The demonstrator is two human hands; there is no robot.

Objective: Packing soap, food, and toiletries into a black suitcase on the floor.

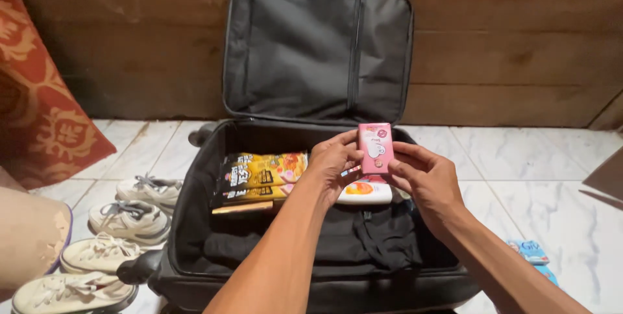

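Both forearms extended forward, converging. Left hand [334, 161] and right hand [422, 181] raised side by side, fingers curled, fingertips pinching one small item between them, palms facing inward.

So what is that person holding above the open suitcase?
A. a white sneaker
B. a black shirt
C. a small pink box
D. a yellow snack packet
C: both the left hand and the right hand pinch a small pink box above the open black suitcase.

pink box [376, 148] | black suitcase [195, 190] | yellow-black packets [259, 174] | white sneakers [130, 220]
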